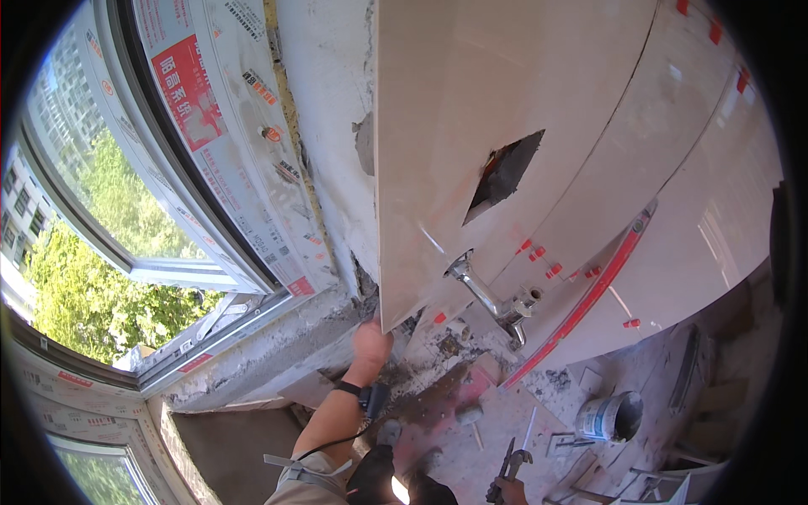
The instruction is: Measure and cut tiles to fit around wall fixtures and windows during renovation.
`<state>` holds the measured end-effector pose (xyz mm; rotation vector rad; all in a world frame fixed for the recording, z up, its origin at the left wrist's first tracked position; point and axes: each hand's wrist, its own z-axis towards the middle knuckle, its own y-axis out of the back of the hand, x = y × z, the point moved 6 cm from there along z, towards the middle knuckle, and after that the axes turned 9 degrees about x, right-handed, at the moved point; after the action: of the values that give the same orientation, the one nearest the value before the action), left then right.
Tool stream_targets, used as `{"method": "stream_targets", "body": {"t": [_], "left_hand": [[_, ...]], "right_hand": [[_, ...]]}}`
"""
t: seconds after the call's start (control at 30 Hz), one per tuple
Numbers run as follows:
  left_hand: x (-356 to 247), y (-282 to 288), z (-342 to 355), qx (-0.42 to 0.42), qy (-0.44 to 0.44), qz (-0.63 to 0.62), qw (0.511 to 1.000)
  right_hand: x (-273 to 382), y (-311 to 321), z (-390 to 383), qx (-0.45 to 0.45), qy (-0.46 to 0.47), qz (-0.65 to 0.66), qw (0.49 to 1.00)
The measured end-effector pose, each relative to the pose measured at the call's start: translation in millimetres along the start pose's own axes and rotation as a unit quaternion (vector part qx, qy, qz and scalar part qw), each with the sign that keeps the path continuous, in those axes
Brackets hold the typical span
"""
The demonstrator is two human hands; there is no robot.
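Note:
My left hand (371,340) reaches up to the lower left corner of a large glossy beige wall tile (471,101) and grips its bottom edge. The tile has a dark diamond-shaped cut-out (505,172) and stands against the wall next to a bare cement strip. A metal tap (492,303) sticks out of the wall just below the tile's lower edge. My right hand (508,490) is low at the bottom edge of the view, closed around dark pliers (510,465). A black band with a cable wraps my left wrist.
More beige tiles (699,219) with small red clips cover the wall to the right. A long red level (589,296) leans along them. Below lie a mallet (468,416), a grey bucket (610,417) and rubble. A taped window frame (219,160) and cement sill (261,358) are at left.

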<state>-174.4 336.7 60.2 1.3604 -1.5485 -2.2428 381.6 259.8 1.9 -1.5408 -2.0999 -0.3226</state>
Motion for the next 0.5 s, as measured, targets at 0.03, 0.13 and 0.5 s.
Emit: {"method": "stream_targets", "body": {"t": [0.03,0.13,0.5], "left_hand": [[-7,7,0,0.003,-0.002,0.001,1.0],[-14,12,-2,0.109,0.024,0.118,0.987],[-11,0,-15,0.19,-0.073,0.136,0.97]], "right_hand": [[-2,0,-3,-0.016,-0.008,-0.003,1.0],[7,-4,-8,-0.026,0.003,-0.027,0.999],[3,10,-5,-0.03,-0.003,0.009,1.0]]}}
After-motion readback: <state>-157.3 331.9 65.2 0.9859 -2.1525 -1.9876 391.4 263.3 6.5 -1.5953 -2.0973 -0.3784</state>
